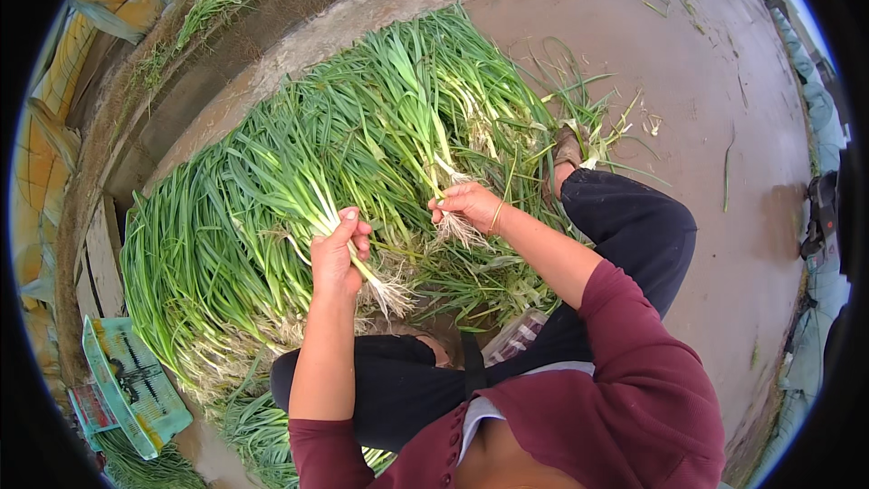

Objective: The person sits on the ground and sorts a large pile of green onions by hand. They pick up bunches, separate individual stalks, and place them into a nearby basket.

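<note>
My left hand [337, 251] is closed around a few green onion stalks [324, 200]. Their white roots [388, 295] stick out below the fist, and the leaves point up and away. To the right, my right hand [470, 207] pinches a thin yellow-green leaf [429, 180] between thumb and fingers. Pale roots [460, 231] show just under that hand; which stalk they belong to I cannot tell. Beyond both hands spreads a large heap of green onions [339, 109], roots mostly towards me.
Stripped leaves [475, 285] litter the ground between my legs and beside my shoe [569, 146]. A turquoise plastic crate [136, 380] stands at lower left, with more green onions [261, 428] nearby. Wet, muddy ground [713, 102] extends to the right; plastic sheeting [61, 88] lines the left.
</note>
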{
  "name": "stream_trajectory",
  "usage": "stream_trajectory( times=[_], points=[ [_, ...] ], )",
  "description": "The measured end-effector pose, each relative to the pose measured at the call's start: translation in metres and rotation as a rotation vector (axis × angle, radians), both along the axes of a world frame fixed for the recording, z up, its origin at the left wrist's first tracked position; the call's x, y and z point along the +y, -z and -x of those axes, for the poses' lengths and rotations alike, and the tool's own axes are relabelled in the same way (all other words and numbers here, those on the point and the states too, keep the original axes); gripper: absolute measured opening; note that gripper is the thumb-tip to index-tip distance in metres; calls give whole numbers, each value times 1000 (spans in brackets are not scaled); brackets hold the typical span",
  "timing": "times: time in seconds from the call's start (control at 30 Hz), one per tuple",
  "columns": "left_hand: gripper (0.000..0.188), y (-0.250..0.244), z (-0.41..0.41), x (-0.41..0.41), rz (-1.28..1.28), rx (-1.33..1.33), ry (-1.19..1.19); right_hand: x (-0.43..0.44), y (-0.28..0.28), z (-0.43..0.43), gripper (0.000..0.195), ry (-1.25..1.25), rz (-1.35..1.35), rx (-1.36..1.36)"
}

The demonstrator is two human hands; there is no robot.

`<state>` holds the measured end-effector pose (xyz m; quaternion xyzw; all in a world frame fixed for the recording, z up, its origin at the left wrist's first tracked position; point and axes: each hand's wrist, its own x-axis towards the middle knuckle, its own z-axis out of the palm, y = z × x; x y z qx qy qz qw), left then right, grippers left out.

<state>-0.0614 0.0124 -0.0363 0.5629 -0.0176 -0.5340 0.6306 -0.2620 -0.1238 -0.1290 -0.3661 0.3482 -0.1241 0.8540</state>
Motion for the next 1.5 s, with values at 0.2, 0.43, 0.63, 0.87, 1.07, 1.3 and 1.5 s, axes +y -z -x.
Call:
stream_trajectory(
  times=[0.2,0.43,0.63,0.87,1.07,1.3,1.5],
  points=[
    [31,38,21,-33,-21,-178,203,66,6,-9,9,-166,455,192],
    [27,69,39,-40,-123,-311,240,93,-13,11,20,-246,1046,540],
    [14,76,40,-43,-219,-61,330,93,-4,32,16,-319,800,491],
    [6,78,58,-35,-193,-4,399,51,8,2,42,-31,-75,220],
    [6,76,51,-43,-188,-113,327,53,41,-2,32,-304,497,874],
    [10,71,42,-44,-148,-83,315,77,66,89,29,-978,941,1342],
    [18,71,51,-47,-122,-46,285,53,52,62,24,-201,648,538]
  ],
)
